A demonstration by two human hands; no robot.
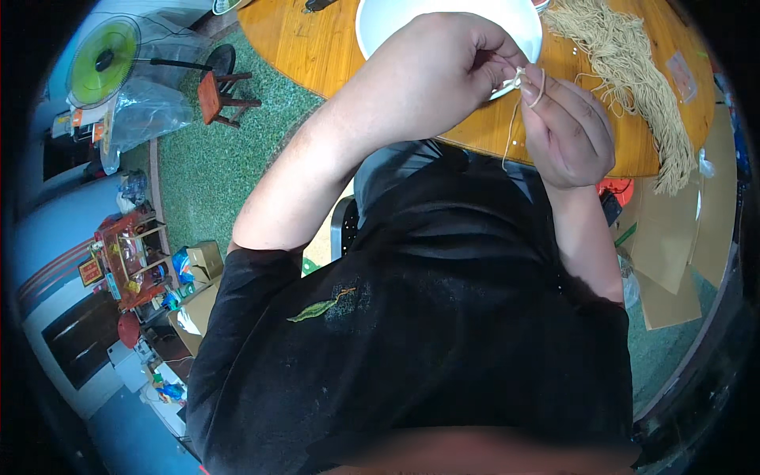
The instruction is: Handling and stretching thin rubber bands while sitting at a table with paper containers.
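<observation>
Bench (293, 47), round, yellow-brown wood; 12 to 2 o'clock in the view.
Pedestal fan (89, 63), green centre; 10 o'clock.
Stool (209, 96), low, reddish wood; between 10 and 11 o'clock.
Cord hank (625, 47), beige, loose strands; 2 o'clock, on the bench, near end overhanging its edge.
Bowl (388, 24), white; between 12 and 1 o'clock, on the bench, partly hidden by the left hand (463, 59).
Left hand, 1 o'clock; fingertips pinching a cord strand (538, 93).
Right hand (576, 131), 2 o'clock; fingertips pinching the same strand.
Cord strand, beige; between 1 and 2 o'clock, looped round a right finger, tail dangling.
</observation>
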